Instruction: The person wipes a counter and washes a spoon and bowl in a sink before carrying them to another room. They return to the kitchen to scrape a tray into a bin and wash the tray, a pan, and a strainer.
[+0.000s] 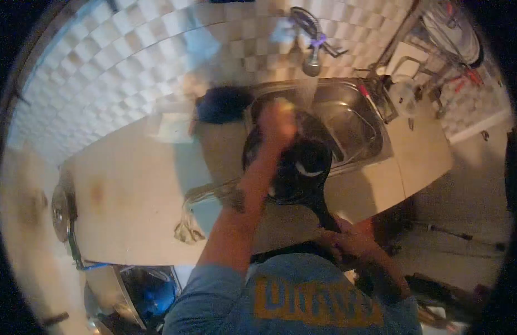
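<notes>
The right hand (348,240) grips the handle (324,215) of a black pan (313,137), which is over the left part of the sink (353,120). The left hand (277,124) is blurred above the pan, a yellowish patch at its fingers; its grip cannot be told. Water (307,94) runs from the tap (311,65) just behind.

A crumpled cloth (188,230) lies on the pale counter (130,184).
</notes>
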A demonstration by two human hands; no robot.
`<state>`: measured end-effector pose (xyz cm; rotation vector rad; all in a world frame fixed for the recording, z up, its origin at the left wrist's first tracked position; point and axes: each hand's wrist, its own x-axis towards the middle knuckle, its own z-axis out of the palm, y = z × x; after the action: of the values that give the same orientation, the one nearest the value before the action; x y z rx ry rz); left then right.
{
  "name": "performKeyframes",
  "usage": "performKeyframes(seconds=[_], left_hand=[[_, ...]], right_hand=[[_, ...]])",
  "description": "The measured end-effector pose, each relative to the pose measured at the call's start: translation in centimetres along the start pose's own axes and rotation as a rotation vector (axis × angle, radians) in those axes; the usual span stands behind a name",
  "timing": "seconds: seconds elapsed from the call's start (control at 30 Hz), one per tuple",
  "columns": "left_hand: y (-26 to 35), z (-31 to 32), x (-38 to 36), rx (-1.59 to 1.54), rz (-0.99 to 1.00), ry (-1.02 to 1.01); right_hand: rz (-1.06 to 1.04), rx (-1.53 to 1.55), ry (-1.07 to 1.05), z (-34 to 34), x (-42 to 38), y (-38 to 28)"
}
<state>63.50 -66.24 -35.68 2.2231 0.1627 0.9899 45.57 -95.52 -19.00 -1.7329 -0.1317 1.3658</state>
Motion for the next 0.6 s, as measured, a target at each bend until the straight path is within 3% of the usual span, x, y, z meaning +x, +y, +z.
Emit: performKeyframes(seconds=[0.03, 0.1, 0.13, 0.2, 0.23, 0.27, 0.33, 0.37, 0.43, 0.5, 0.57, 0.6], left_hand=[[0.6, 4.2, -0.9, -0.339, -0.055, -0.025], [3.3, 3.6, -2.2, -0.477, 0.171, -0.080], [7.3, -0.8, -2.2, -0.263, 0.443, -0.115], [7.4, -5.9, -2.8, -0.279, 0.222, -0.307], [6.3, -8.4, -3.2, -0.291, 0.109, -0.403], [3.3, -10.4, -4.1, -0.116, -0.015, -0.382], [0.7, -17.3, -6.6, -0.255, -0.379, -0.193], [-0.5, -20.8, -7.8, -0.342, -0.543, -0.066], [-2.9, -25.5, -12.5, 0.135, -0.495, -0.363], [-2.6, -28.8, -15.7, 0.448, -0.323, -0.514], [-9.7, -31.2, -19.6, 0.786, -0.138, -0.535], [-11.7, -33.8, -19.7, 0.745, -0.267, -0.489]], right_hand=[[0.014, -0.030, -0.007, 0.5, 0.2, -0.8], [0.041, -0.086, -0.021, 1.5, 0.4, -2.6], [0.063, -0.056, -0.010, 1.6, 0.7, -2.8], [0.106, 0.016, 0.019, 1.7, 1.3, -2.5], [0.108, -0.141, 0.061, 2.1, 1.2, -3.9], [0.108, -0.297, 0.106, 2.7, 0.9, -6.3], [0.073, -0.306, 0.126, 2.3, 1.5, -6.2], [0.037, -0.162, 0.102, 1.1, 2.8, -3.4], [-0.002, 0.056, 0.018, 0.8, 3.6, -2.4], [-0.016, 0.207, -0.092, 1.0, 3.2, -4.1], [-0.041, 0.151, -0.131, 1.1, 4.4, -2.8], [-0.050, 0.118, -0.153, 1.0, 4.8, -2.2]])
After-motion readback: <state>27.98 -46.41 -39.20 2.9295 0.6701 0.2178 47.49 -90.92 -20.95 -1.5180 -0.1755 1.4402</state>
